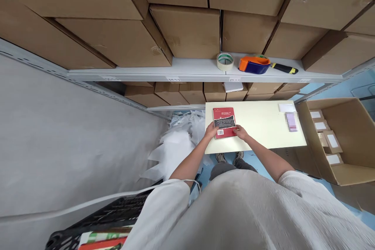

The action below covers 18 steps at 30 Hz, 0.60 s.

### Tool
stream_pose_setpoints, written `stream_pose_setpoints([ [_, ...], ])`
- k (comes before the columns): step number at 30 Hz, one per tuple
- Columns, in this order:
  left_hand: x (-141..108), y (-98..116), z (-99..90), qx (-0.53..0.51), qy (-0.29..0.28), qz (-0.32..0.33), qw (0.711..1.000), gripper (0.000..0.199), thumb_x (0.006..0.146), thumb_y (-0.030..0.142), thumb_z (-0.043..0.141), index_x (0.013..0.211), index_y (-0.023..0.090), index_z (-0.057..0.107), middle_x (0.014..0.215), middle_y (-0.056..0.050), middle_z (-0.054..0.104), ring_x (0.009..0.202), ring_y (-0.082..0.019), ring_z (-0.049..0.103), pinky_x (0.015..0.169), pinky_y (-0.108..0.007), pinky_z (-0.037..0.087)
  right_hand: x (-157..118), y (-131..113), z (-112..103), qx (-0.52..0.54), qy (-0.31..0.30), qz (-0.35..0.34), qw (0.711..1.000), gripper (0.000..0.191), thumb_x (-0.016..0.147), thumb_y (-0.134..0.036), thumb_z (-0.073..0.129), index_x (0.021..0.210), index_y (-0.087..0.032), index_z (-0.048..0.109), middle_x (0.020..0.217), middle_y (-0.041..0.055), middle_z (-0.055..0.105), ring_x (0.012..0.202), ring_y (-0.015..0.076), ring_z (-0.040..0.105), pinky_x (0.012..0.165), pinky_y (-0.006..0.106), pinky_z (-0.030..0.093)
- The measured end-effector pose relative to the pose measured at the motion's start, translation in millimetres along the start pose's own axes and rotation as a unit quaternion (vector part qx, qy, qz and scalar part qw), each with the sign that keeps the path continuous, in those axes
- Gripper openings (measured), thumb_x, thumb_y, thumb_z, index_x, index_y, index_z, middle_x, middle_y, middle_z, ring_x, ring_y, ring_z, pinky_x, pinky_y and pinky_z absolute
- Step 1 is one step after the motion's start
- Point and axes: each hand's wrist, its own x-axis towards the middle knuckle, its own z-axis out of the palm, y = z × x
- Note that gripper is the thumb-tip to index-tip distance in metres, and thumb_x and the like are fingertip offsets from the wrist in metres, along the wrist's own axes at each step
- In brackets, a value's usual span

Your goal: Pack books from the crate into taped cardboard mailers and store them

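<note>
1. Two hands, one book, all in the head view: the left hand [211, 129] is clamped on the lower left edge of the red paperback [224, 122], the right hand [240, 132] on the lower right edge, thumbs up top.
2. The book's over the left end of the pale counter [258, 125]; can't tell if it's resting there or lifted a bit. My guess on the grip: pinching both sides keeps it level and leaves most of the cover unblocked.
3. Tape roll [225, 68], orange-and-blue tape dispenser [254, 65] and black-and-yellow knife handle [284, 69] sit along the front lip of the shelf [193, 66], probably so they're easy to grab. The open carton [356, 129] off the right end looks handy for stashing those small labelled boxes [332, 142].
4. Looks-wise: red cover, black ragged-edged panel across the middle, white barcode patch lower left, so likely the back's facing up. Print's too tiny to read, sorry.
</note>
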Motion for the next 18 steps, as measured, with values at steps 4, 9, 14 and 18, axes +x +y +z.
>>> stream_pose_setpoints([
  [4,0,6,18.4,0.013,-0.022,0.047,0.999,0.069,0.088,0.019,0.068,0.156,0.023,0.056,0.151,-0.010,0.070,0.137,-0.028,0.068,0.116,-0.041,0.053,2,10,-10,-0.004,0.038,0.006,0.999,0.067,0.087,-0.029,0.063,0.153,-0.019,0.054,0.137,0.0126,0.074,0.120,0.0241,0.074,0.105,0.040,0.058],
  [9,0,7,23.5,0.113,-0.045,0.066,0.990,0.076,0.088,0.020,0.067,0.162,0.024,0.052,0.162,-0.011,0.060,0.151,-0.031,0.057,0.126,-0.046,0.044,7,10,-16,0.050,0.050,0.014,0.997,0.072,0.085,-0.030,0.066,0.155,-0.020,0.052,0.138,0.0147,0.073,0.119,0.0251,0.074,0.103,0.042,0.059],
  [14,-5,2,25.3,0.176,-0.085,0.077,0.978,0.078,0.087,0.022,0.072,0.162,0.021,0.052,0.168,-0.013,0.053,0.156,-0.032,0.049,0.131,-0.043,0.038,8,5,-14,0.100,0.033,0.034,0.994,0.074,0.087,-0.028,0.066,0.157,-0.017,0.049,0.133,0.0119,0.076,0.113,0.0224,0.077,0.101,0.036,0.060],
  [18,-9,0,27.2,0.181,-0.098,0.105,0.973,0.078,0.084,0.027,0.078,0.158,0.022,0.055,0.162,-0.013,0.058,0.152,-0.035,0.053,0.130,-0.048,0.039,9,1,-18,0.140,0.056,0.065,0.986,0.072,0.082,-0.030,0.074,0.150,-0.013,0.057,0.127,0.0157,0.078,0.110,0.0264,0.077,0.096,0.037,0.062],
])
